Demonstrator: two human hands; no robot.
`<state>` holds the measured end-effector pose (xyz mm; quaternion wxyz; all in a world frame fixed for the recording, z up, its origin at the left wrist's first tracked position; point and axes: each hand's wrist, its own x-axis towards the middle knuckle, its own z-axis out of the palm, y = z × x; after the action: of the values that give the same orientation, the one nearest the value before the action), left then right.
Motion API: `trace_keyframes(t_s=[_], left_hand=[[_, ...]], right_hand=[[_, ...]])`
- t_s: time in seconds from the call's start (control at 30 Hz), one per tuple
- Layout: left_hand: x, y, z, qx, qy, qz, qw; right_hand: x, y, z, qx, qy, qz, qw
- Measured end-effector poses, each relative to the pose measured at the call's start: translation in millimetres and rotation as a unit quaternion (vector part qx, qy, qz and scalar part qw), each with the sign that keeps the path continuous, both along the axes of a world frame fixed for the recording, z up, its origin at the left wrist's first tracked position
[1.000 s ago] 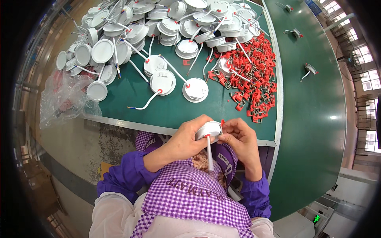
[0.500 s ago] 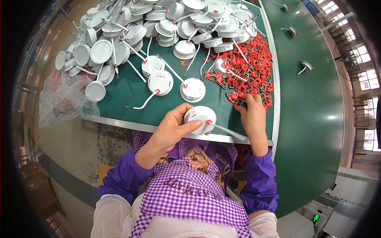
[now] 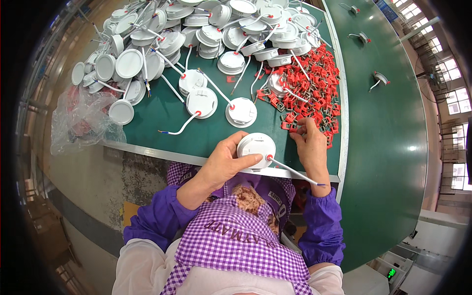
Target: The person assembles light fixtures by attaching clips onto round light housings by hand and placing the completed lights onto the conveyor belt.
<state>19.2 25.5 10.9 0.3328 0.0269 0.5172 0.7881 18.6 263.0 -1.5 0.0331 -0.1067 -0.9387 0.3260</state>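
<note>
My left hand (image 3: 221, 166) grips a round white downlight (image 3: 256, 145) by its rim, thumb across the back, just over the table's front edge. Its white cable (image 3: 292, 171) leaves a red grommet and slants toward my right wrist. At the near edge of a heap of red clips with metal springs (image 3: 318, 78), my right hand (image 3: 313, 151) pinches a red clip, mostly hidden by the fingertips. Two loose downlights, one (image 3: 241, 112) straight ahead and another (image 3: 201, 103) to its left, lie on the green table (image 3: 162, 129).
A large pile of white downlights (image 3: 206, 34) with cables covers the far side. A clear plastic bag (image 3: 81, 118) hangs over the left front corner. Beyond the table's metal edge at right runs a green conveyor belt (image 3: 378, 162), carrying several spaced downlights (image 3: 380, 77).
The held downlight has moved slightly right with my left hand, and its cable hangs lower. My right fingers have closed further at the clip heap's edge.
</note>
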Motion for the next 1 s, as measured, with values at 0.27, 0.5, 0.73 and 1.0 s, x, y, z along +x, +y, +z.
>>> trace_keyframes(t_s=[0.27,0.5,0.73,1.0], left_hand=[[1.4,4.5,-10.2,-0.005,-0.003,-0.019,1.0],[-1.6,8.7,-10.1,-0.009,-0.018,0.015,1.0],[-2.7,14.2,-16.8,-0.049,0.038,0.039,0.997],[-1.2,15.5,-18.5,-0.084,0.087,0.046,0.992]], right_hand=[[-8.6,4.4,2.1,0.086,0.04,0.042,0.995],[-16.1,9.0,7.3,-0.185,-0.064,0.009,0.981],[20.7,-38.0,33.5,-0.275,0.037,0.018,0.96],[35.9,-28.7,21.3,-0.399,-0.042,0.015,0.916]])
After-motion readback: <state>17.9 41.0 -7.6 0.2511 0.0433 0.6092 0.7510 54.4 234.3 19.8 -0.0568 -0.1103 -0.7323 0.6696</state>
